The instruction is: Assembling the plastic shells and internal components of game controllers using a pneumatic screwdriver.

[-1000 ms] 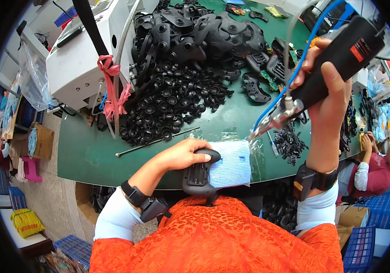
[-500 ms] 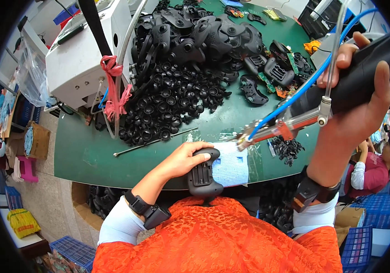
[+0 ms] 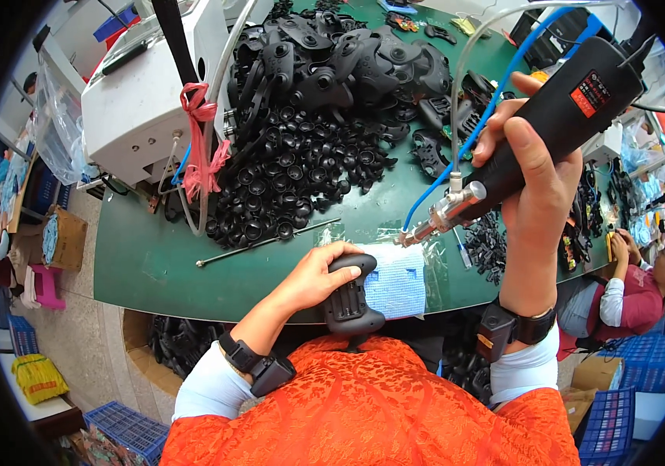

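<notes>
My left hand grips a black controller-shaped plastic shell at the near edge of the green table, beside a light blue cloth pad. My right hand is wrapped around a black electric screwdriver with a metal nozzle, a blue hose and a clear hose. The nozzle tip hangs just above the far right corner of the cloth pad, apart from the shell.
A heap of small black round parts and larger black shells fills the middle of the table. A white machine stands at the left. A thin metal rod lies near me. Another person sits at the right.
My right hand has swung the screwdriver down and left, then back a little, so its tip now sits over the cloth's corner. My left hand stays on the shell.
</notes>
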Action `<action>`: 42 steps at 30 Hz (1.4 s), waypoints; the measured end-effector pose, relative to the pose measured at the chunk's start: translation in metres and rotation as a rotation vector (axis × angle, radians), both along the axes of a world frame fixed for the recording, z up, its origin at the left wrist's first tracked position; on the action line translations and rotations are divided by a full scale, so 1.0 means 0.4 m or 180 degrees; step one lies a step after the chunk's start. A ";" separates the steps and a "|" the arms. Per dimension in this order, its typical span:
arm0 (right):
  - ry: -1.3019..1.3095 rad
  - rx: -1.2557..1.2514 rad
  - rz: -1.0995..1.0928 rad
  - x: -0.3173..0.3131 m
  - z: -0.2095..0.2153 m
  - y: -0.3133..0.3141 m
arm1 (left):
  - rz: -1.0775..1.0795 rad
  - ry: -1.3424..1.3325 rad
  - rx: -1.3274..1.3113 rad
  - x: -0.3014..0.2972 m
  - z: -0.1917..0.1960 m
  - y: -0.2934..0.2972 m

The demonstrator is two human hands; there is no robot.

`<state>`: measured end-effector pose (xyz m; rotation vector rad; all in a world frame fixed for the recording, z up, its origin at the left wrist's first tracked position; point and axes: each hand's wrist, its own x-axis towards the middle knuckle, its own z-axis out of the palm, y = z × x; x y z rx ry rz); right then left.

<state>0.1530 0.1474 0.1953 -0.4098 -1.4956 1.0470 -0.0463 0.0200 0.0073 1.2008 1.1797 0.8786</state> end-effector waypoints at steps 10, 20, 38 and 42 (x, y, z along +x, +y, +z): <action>0.0011 0.0005 0.0226 -0.015 0.038 -0.047 | 0.0170 0.0152 -0.0031 0.024 -0.002 -0.002; 0.0057 -0.0034 0.0410 -0.037 0.023 -0.054 | 0.0218 0.0475 0.0100 0.028 -0.011 -0.002; -0.0198 0.0124 0.0145 -0.051 -0.025 -0.102 | 0.0309 0.0291 0.0363 0.036 -0.024 -0.009; -0.0218 0.0372 0.0102 -0.048 -0.048 -0.116 | 0.0432 0.0477 0.0125 0.048 -0.052 -0.004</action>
